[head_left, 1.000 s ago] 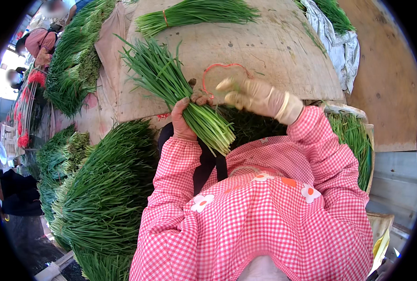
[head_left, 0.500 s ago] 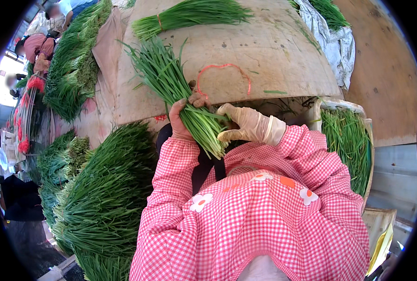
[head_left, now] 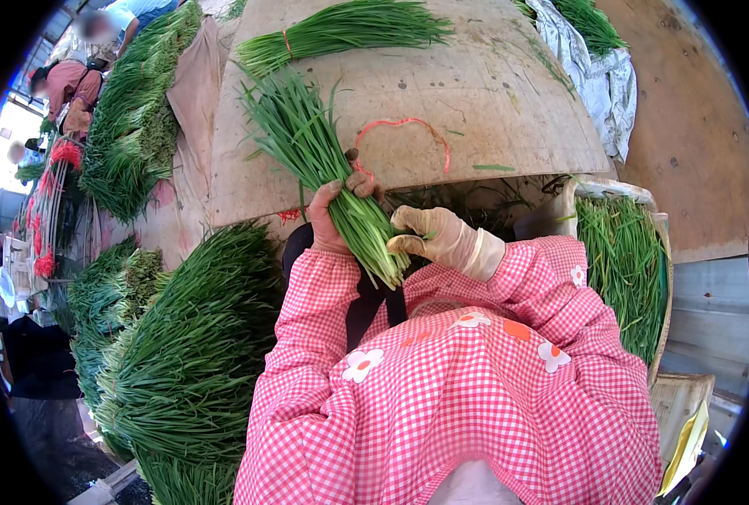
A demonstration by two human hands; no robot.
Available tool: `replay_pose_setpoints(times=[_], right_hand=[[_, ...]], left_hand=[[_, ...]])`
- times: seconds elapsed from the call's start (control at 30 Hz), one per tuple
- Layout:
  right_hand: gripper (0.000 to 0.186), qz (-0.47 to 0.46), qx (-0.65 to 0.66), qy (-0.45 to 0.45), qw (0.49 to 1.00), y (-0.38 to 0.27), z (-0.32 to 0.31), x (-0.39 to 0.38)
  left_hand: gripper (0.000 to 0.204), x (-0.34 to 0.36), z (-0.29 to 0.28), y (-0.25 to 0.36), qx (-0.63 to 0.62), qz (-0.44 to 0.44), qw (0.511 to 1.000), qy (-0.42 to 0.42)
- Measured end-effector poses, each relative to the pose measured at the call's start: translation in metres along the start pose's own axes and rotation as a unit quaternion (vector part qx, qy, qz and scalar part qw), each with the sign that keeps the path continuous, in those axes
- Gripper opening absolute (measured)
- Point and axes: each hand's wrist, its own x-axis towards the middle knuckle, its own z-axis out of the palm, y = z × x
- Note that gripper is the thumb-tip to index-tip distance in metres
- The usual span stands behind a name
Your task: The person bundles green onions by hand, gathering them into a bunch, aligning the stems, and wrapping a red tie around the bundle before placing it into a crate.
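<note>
Head view, held thing: a long bunch of green chives lay slanted across the near edge of the pale, worn wooden counter, leaf tips toward the upper left, pale cut ends down by the person's chest.
Left hand: bare, its grip closed around the bunch at mid-length, fingers wrapped over the stalks.
Right hand: in a tan glove, fingers curled and pressed against the cut ends of the bunch; whether it pinched any stalks could not be told.
On the counter: a loose red rubber band lay just beyond the hands, apart from the bunch; a second, already banded bunch of chives lay at the far edge.
Around: heaps of loose green chives at the left, a crate of chives at the right.
Step in hand: judged as gathering and squaring the stalk ends into one even bundle.
Next move: it seemed to call for a steady left-hand hold while the right hand reached the red band and slipped it over the stalks.
</note>
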Motion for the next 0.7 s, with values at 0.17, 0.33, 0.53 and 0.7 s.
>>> replay_pose_setpoints(times=[0.17,0.33,0.53,0.7], right_hand=[[0.023,0.026,-0.032,0.012,0.999,-0.017,0.004,-0.018],[0.018,0.067,-0.183,-0.177,0.965,-0.005,0.009,-0.055],[0.036,0.208,-0.261,-0.079,0.939,0.021,-0.023,-0.078],[0.044,-0.05,-0.241,0.131,0.96,-0.014,-0.012,-0.04]], left_hand=[[0.05,0.001,-0.003,-0.002,0.011,0.025,0.998,0.056],[0.04,0.004,-0.006,0.006,-0.006,0.072,0.996,0.053],[0.036,0.0,-0.006,0.003,0.012,0.055,0.996,0.066],[0.026,0.0,-0.007,-0.004,0.104,0.049,0.986,0.122]])
